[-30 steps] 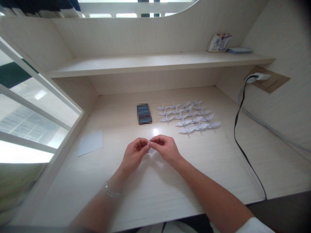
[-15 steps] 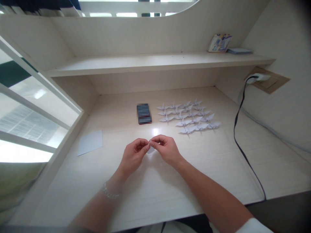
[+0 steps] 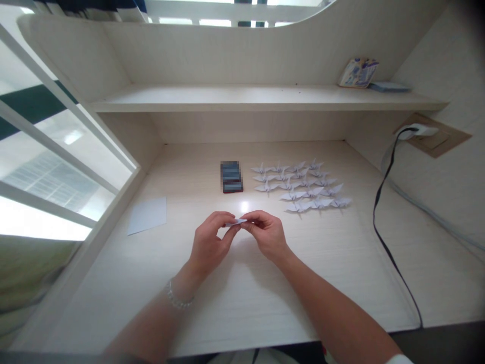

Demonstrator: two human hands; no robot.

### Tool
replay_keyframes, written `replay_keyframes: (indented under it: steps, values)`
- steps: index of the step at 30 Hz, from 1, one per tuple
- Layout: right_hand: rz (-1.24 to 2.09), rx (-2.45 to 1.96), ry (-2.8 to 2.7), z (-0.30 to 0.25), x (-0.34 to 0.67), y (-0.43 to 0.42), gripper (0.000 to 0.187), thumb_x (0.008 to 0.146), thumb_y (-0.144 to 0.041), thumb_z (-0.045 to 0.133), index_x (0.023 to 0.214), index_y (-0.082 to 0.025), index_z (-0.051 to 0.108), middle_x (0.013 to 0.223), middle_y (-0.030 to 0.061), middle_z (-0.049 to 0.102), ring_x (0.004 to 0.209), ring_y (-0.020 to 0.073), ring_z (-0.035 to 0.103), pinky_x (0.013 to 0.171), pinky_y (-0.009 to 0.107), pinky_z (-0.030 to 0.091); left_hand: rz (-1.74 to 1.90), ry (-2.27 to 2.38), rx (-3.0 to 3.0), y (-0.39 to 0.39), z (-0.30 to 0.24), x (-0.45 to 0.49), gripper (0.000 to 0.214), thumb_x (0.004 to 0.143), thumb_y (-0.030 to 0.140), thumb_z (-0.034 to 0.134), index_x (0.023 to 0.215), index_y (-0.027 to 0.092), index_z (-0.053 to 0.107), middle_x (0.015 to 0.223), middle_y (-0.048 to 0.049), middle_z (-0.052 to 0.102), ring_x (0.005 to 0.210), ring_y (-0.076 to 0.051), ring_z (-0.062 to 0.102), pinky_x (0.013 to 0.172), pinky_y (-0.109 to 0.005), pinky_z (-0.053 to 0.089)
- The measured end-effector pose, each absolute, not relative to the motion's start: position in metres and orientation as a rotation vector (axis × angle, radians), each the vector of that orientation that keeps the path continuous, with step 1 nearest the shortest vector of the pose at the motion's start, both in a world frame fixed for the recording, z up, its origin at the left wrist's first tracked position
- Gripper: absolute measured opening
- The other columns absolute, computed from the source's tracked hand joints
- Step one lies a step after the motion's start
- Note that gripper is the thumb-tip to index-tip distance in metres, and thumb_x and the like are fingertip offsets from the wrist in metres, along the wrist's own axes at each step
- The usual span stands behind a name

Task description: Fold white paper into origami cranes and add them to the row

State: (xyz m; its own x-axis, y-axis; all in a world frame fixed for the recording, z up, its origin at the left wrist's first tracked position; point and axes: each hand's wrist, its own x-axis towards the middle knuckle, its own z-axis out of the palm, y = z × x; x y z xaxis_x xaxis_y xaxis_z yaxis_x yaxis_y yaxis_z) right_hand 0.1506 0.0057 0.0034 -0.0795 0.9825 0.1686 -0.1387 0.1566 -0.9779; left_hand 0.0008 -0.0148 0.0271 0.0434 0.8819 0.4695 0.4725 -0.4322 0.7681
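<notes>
A small folded piece of white paper (image 3: 237, 222) is held between both hands above the desk. My left hand (image 3: 212, 237) pinches it between thumb and fingers from the left. From the right, my right hand (image 3: 265, 233) grips its other end, thumb below and fingers above. The fingertips cover much of the paper, so its full shape is hidden. Several white paper cranes (image 3: 303, 184) stand in rows just beyond my right hand. Past the hands lies a dark phone-like rectangle (image 3: 232, 177), its surface blurred out.
A flat white paper sheet (image 3: 147, 216) lies at the left of the desk (image 3: 235, 313). A black cable (image 3: 379, 222) runs from a wall socket (image 3: 435, 135) down the right side. The shelf (image 3: 227, 96) above holds a printed packet (image 3: 358, 73) and a thin bluish pad (image 3: 389, 87).
The folded paper has been turned from hanging below the fingertips to lying nearly level between them. The hands' pinch has shifted a little, and the whole view has moved slightly.
</notes>
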Motion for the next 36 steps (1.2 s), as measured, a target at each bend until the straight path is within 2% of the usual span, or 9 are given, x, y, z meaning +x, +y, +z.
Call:
replay_keyframes:
  steps: [5, 14, 28, 33, 36]
  values:
    - [1.175, -0.952, -1.290, 0.0048, 0.1506, 0.0029, 0.010, 0.069, -0.023, 0.071, 0.080, -0.021, 0.070, 0.079, 0.0027, 0.070, 0.075, 0.0179, 0.064, 0.071, 0.031, 0.053, 1.342, 1.364, 2.058, -0.0168, 0.0272, -0.0007, 0.012, 0.079, 0.018, 0.060, 0.088, 0.023, 0.067, 0.097, -0.0077, 0.064, 0.093, -0.020, 0.059, 0.085, -0.034, 0.047]
    - [1.142, -0.950, -1.322, 0.0071, 0.1502, 0.0000, 0.010, 0.072, -0.022, 0.069, 0.081, -0.022, 0.071, 0.083, 0.0038, 0.071, 0.079, 0.0188, 0.066, 0.074, 0.032, 0.054, 1.353, 1.331, 2.119, -0.0183, 0.0247, -0.0004, 0.016, 0.082, 0.016, 0.055, 0.092, 0.023, 0.066, 0.097, -0.0084, 0.064, 0.095, -0.020, 0.059, 0.085, -0.034, 0.048]
    - [1.115, -0.994, -1.401, 0.0040, 0.1501, -0.0003, 0.009, 0.074, -0.022, 0.067, 0.081, -0.021, 0.072, 0.081, 0.0031, 0.071, 0.075, 0.0169, 0.065, 0.071, 0.029, 0.053, 1.325, 1.261, 2.126, -0.0158, 0.0209, 0.0000, 0.020, 0.083, 0.008, 0.051, 0.095, 0.019, 0.064, 0.098, -0.0072, 0.063, 0.093, -0.016, 0.059, 0.084, -0.031, 0.048]
    - [1.097, -1.009, -1.420, 0.0050, 0.1507, -0.0002, 0.009, 0.074, -0.020, 0.065, 0.081, -0.020, 0.071, 0.081, 0.0037, 0.071, 0.075, 0.0171, 0.065, 0.071, 0.029, 0.053, 1.248, 1.209, 2.127, -0.0163, 0.0228, -0.0004, 0.028, 0.083, 0.005, 0.047, 0.093, 0.022, 0.067, 0.105, -0.0065, 0.061, 0.099, -0.016, 0.058, 0.086, -0.031, 0.047]
    - [1.108, -1.026, -1.407, 0.0062, 0.1514, 0.0003, 0.009, 0.074, -0.022, 0.066, 0.081, -0.019, 0.071, 0.080, 0.0040, 0.071, 0.075, 0.0174, 0.065, 0.070, 0.029, 0.053, 1.270, 1.211, 2.032, -0.0150, 0.0237, -0.0020, 0.025, 0.082, 0.008, 0.051, 0.098, 0.022, 0.064, 0.106, -0.0063, 0.061, 0.101, -0.018, 0.057, 0.088, -0.032, 0.047]
